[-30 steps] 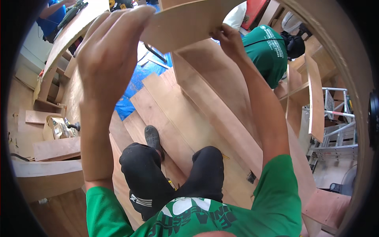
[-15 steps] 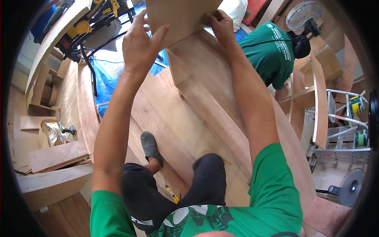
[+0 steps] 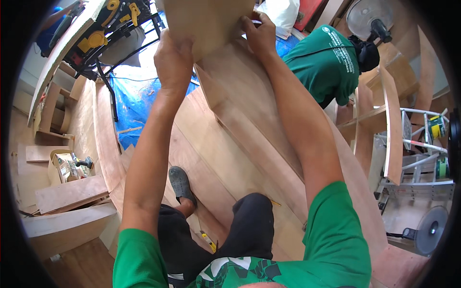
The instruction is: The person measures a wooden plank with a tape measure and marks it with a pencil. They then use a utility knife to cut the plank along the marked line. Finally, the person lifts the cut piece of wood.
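A flat plywood panel (image 3: 209, 21) is held up at arm's length at the top of the view, and its far end is out of the picture. My left hand (image 3: 173, 61) is closed on its left edge, with the thumb on the near face. On the right edge, my right hand (image 3: 260, 37) pinches the panel with bent fingers. Under it lie long plywood boards (image 3: 249, 91), one with a raised edge. A yellow utility knife (image 3: 208, 242) rests on the boards beside my leg.
A co-worker in a green shirt (image 3: 322, 65) bends over at the right, near a fan (image 3: 370, 19) and a ladder (image 3: 418, 141). To the left stand a power saw on a folding stand (image 3: 93, 41), a blue tarp (image 3: 137, 96) and a cordless drill (image 3: 83, 162).
My left hand has gone from spread fingers to a closed grip on the panel's edge. The panel and my right hand have shifted slightly left.
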`<state>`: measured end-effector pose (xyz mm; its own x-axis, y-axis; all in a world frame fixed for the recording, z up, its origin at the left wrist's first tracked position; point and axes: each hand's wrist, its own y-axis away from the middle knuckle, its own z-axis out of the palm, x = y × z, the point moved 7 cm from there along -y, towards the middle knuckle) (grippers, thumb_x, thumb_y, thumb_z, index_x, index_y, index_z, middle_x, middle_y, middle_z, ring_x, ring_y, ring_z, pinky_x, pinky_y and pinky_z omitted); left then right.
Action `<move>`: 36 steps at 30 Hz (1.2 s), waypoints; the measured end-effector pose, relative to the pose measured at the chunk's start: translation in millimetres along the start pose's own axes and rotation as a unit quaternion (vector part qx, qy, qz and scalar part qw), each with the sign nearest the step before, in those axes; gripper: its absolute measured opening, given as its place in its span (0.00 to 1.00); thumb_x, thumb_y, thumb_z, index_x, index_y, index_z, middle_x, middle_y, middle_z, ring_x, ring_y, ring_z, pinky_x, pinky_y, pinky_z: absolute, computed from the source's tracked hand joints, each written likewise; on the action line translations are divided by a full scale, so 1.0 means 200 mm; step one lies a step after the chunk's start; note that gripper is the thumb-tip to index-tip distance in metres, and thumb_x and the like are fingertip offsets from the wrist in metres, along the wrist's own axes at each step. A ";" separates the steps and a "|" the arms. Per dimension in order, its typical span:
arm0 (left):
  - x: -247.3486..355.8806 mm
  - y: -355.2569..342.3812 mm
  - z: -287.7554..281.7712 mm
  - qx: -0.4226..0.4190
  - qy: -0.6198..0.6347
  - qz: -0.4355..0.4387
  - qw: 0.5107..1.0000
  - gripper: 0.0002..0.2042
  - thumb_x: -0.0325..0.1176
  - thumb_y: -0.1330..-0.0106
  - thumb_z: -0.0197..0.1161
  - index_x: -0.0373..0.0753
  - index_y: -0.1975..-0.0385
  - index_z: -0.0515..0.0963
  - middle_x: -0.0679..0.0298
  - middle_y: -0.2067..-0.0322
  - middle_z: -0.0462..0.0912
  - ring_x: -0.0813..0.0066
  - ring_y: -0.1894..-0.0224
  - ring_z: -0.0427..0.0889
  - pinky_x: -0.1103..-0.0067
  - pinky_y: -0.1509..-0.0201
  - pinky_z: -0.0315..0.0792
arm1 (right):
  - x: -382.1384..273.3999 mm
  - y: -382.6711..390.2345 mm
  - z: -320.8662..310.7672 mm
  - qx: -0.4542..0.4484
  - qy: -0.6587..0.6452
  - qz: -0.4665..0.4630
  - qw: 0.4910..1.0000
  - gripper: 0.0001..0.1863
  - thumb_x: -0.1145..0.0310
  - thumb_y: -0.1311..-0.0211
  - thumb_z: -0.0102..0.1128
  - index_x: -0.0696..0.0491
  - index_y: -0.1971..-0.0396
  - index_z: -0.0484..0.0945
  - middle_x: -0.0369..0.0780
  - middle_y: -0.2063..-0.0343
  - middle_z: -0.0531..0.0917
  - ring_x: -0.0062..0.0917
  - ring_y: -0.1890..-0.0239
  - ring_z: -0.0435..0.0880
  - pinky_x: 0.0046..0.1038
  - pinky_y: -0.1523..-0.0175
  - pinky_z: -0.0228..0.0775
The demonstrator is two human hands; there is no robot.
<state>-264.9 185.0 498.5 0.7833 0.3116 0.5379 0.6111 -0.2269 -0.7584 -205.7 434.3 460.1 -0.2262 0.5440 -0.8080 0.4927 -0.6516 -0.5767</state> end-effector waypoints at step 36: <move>0.61 -0.31 -0.20 0.029 -0.339 0.377 0.861 0.19 0.29 0.40 0.60 0.33 0.48 0.77 0.50 0.38 0.69 0.39 0.30 0.58 0.52 0.26 0.54 | -0.29 0.24 0.22 -0.138 0.180 -0.114 0.967 0.66 0.50 0.57 0.78 0.57 0.24 0.41 0.66 0.29 0.40 0.59 0.25 0.44 0.42 0.25 0.53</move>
<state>-202.6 200.0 625.0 0.6960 0.5681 -0.4391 -0.0642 -0.5598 -0.8261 -204.6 347.9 474.3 -0.0731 0.8380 -0.5407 0.6815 -0.3539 -0.6405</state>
